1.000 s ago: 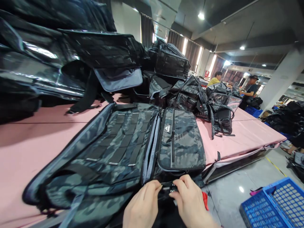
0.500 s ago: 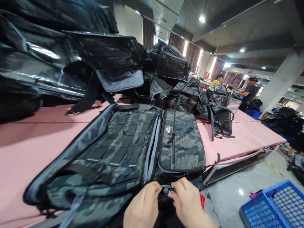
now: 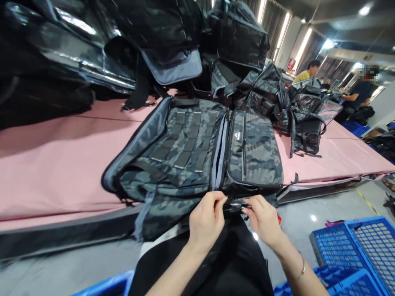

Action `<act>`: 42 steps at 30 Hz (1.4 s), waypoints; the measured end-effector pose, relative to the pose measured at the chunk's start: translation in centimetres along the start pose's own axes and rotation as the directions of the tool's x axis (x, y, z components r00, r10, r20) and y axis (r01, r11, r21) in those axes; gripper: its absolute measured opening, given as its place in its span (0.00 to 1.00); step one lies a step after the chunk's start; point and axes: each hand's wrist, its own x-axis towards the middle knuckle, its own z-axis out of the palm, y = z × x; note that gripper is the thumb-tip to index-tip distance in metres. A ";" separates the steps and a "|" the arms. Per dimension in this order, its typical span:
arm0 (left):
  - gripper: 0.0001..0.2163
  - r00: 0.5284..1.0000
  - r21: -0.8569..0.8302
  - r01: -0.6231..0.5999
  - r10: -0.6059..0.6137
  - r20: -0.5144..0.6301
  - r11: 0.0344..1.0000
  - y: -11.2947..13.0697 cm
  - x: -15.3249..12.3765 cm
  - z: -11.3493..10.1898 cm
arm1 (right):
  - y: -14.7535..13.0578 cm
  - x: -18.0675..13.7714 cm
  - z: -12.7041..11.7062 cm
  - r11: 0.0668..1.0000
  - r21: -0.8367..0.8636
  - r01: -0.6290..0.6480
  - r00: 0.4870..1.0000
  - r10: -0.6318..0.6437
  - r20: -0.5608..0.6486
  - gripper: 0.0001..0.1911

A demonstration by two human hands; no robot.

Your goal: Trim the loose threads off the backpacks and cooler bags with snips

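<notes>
A dark camouflage backpack lies spread open on the pink-covered table. Its front panel has a zip and a small white logo, and sits at the right half. At the backpack's near edge, my left hand pinches one end of a small black strap piece, apparently with a buckle. My right hand pinches the other end, fingertips closed and close to the left ones. The exact shape of the small piece is blurred and partly covered by my fingers.
Black and silvery bags are piled at the back left. More camouflage bags lie further right on the pink table. Blue plastic crates stand on the floor at right. A person in dark clothing is in the background.
The view has tilted down and shifted, so the table and bags sit higher and more of my arms shows. Both hands still pinch the strap piece at the backpack's near edge.
</notes>
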 end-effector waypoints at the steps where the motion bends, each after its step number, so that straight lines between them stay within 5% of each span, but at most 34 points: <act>1: 0.02 0.999 -0.036 0.039 -0.039 0.004 0.999 0.2 -0.1 -0.4 | 0.3 -0.5 -0.3 0.999 0.041 0.018 1.000 -0.018 0.003 0.09; 5: 0.05 0.978 -0.209 0.173 -0.143 0.151 0.962 1.4 -0.7 -1.8 | 2.5 -2.8 -1.4 0.987 0.162 0.002 0.994 0.016 -0.111 0.12; 10: 0.16 0.948 -0.409 0.039 0.096 0.304 0.912 2.7 -0.9 -2.5 | 6.2 -4.7 -1.1 0.939 0.253 -0.232 0.903 0.305 -0.304 0.15; 14: 0.08 0.953 -0.299 -0.072 0.155 0.262 0.951 3.0 -0.1 -1.6 | 7.4 -4.9 0.1 0.811 0.415 -0.412 0.783 0.548 -0.295 0.12; 19: 0.10 0.877 -0.162 -0.229 0.276 0.394 0.960 1.2 1.6 0.5 | 6.5 -4.7 1.1 0.713 0.551 -0.434 0.671 0.664 -0.330 0.13; 25: 0.13 0.884 -0.043 -0.251 0.247 0.397 0.967 -2.1 3.4 1.1 | 4.3 -3.3 2.1 0.719 0.565 -0.405 0.707 0.638 -0.305 0.14; 31: 0.16 0.974 0.221 -0.064 0.013 0.225 0.973 -2.5 3.8 -1.1 | 0.2 -2.1 6.0 0.746 0.608 -0.271 0.858 0.474 -0.198 0.11; 35: 0.14 0.993 0.418 -0.011 -0.040 0.113 0.908 -3.0 2.7 -1.5 | -1.9 -2.4 8.1 0.733 0.649 -0.203 0.892 0.412 -0.186 0.09; 40: 0.05 0.992 0.198 -0.010 -0.016 0.126 0.980 -4.1 1.9 -2.5 | -2.1 -3.2 8.5 0.709 0.663 -0.240 0.896 0.425 -0.131 0.09; 42: 0.04 0.998 0.039 0.047 -0.048 0.032 0.998 -4.0 1.8 -3.1 | -1.9 -3.4 8.4 0.687 0.667 -0.289 0.890 0.449 -0.077 0.09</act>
